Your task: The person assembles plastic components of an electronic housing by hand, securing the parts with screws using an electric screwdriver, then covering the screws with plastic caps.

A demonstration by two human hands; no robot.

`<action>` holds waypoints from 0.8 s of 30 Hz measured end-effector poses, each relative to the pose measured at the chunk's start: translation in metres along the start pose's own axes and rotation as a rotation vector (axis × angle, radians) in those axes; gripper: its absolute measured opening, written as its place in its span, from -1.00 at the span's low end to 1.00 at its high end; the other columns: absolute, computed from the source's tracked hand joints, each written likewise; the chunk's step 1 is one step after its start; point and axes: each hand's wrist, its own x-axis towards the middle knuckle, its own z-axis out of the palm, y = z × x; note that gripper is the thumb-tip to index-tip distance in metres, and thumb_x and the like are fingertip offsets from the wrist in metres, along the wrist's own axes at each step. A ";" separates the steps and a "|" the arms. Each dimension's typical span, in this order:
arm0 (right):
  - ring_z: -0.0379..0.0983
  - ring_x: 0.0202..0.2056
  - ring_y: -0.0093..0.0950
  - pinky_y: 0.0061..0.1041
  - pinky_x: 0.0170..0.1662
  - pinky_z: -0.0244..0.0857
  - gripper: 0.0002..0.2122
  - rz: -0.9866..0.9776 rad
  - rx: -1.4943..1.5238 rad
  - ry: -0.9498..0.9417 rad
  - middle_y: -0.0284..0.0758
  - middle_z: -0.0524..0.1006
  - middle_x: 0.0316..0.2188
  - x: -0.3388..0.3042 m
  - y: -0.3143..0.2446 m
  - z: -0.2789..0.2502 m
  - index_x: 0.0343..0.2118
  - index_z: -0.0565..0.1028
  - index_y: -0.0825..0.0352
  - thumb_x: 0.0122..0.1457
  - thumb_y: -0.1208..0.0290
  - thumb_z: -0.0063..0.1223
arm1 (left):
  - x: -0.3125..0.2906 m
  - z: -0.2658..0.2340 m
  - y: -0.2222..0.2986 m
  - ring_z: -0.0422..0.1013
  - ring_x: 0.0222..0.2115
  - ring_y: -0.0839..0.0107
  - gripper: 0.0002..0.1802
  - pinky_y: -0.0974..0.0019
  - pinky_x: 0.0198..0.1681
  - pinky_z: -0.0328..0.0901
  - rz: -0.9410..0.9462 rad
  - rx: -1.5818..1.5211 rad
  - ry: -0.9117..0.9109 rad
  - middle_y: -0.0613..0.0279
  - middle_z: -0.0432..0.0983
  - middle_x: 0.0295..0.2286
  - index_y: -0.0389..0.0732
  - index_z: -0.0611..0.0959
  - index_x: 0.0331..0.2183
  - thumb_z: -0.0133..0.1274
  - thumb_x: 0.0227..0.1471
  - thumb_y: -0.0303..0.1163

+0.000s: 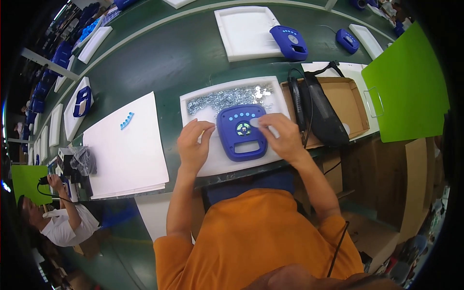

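A blue plastic housing [225,127] with a handle cutout and a row of light blue buttons lies in front of me on a white foam tray [211,166]. Green parts show inside the round opening at its middle. My right hand [281,137] pinches a round pale disc [254,122] over the housing's right side, beside that opening. Just left of the housing is my left hand [194,143], thumb and forefinger pressed together; whatever it holds is too small to make out. Many small shiny pieces [212,100] fill the far part of the tray.
White boards [126,154] with a light blue button strip [127,121] lie on the left. A cardboard tray [345,92] with a black pouch [323,113] stands on the right. Beyond are another foam tray [246,31] and blue housing [290,43]. A person [67,222] works at far left.
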 end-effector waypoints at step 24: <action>0.52 -0.10 -0.14 -0.13 0.01 0.44 -0.89 -0.034 -0.518 -0.109 -0.23 0.57 -0.26 0.045 0.092 0.013 -0.27 0.71 0.31 0.16 0.51 0.43 | -0.011 -0.003 0.002 0.66 -0.22 0.02 -0.94 -0.05 0.17 0.53 -0.027 -0.025 -0.009 0.13 0.77 -0.30 -0.21 0.80 -0.25 0.33 0.22 -0.56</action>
